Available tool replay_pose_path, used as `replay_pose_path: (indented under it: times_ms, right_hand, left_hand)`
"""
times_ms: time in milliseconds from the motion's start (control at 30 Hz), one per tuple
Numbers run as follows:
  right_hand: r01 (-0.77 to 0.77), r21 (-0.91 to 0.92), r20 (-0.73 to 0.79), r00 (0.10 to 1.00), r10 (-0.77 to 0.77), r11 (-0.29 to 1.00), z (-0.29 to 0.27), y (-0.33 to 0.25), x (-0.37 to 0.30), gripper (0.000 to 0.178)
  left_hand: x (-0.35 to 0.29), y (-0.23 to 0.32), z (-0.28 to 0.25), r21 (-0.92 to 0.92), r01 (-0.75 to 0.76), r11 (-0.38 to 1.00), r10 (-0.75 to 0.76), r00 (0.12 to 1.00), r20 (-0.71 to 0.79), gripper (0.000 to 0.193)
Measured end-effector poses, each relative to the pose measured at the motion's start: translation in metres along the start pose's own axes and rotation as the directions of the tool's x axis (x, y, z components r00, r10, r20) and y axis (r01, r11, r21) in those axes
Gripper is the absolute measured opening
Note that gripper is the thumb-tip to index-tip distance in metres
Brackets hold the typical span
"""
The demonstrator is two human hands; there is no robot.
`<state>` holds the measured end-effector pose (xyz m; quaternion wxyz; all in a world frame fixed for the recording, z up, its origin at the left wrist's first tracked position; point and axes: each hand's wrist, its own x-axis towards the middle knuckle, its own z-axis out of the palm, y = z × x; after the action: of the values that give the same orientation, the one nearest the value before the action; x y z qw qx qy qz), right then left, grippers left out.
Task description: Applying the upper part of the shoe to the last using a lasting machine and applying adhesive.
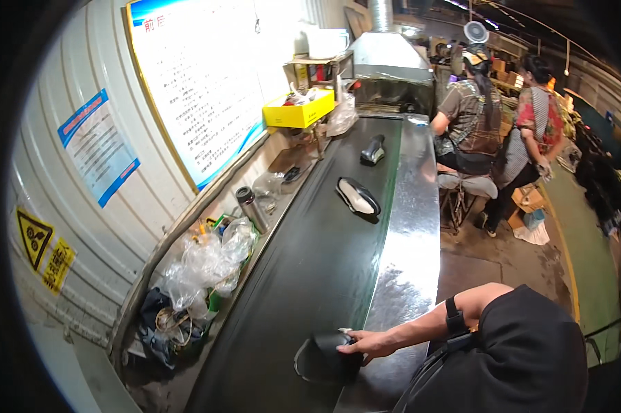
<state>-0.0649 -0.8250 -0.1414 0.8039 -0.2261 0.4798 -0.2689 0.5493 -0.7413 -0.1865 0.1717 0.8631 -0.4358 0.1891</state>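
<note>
Black belt (310, 275) runs down the middle of the long table, steel rim (410, 261) on its right side. We see one hand (365, 342) reaching in from the right, fingers closed around the top edge of a dark shoe piece (324, 358) that sits on the near end of the belt. We can't tell for sure whether it is our left or right hand; the arm wears a black wrist strap (453, 322) and comes across the steel rim. The other hand is out of view.

Progress, as we judge it: the near piece is gripped but not lifted, its base looks to be down on the belt. Two more items are already spaced out further up the belt: a black and white shoe (357, 197) mid-way, and a smaller dark one (373, 149) near the far end, just short of the metal hood (389, 65). So some items are on their way, and this one is the one in hand.

The shoe piece lies directly under the hand and slightly to its left, touching the fingers.

Along the left edge: crumpled clear plastic bags (207, 265), a steel flask (252, 208), a yellow box (298, 110). Two people sit at the far right, well apart from us.
</note>
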Motion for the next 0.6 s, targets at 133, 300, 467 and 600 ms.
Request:
replay_pose_path:
  times_ms: [133, 300, 467, 600]
  right_hand:
    - [-0.071, 0.203, -0.143, 0.985, 0.101, 0.977, -0.012, -0.004, 0.001, 0.072]
    - [-0.006, 0.168, -0.133, 0.991, 0.029, 0.986, -0.038, -0.008, -0.025, 0.08]
    - [0.02, 0.217, -0.026, 1.0, -0.015, 0.976, -0.088, 0.009, -0.047, 0.079]
    - [0.083, 0.267, -0.127, 0.991, -0.051, 0.96, -0.106, 0.021, -0.076, 0.052]
  left_hand:
    - [0.005, 0.07, -0.053, -0.136, 0.03, 0.99, -0.001, 0.978, 0.208, 0.041]
    - [0.007, 0.134, -0.097, -0.214, -0.086, 0.973, 0.139, 0.959, 0.246, 0.04]
    - [-0.02, 0.194, -0.156, -0.28, -0.231, 0.932, 0.297, 0.928, 0.225, 0.04]
    - [-0.059, 0.233, -0.209, -0.298, -0.31, 0.903, 0.381, 0.899, 0.218, 0.042]
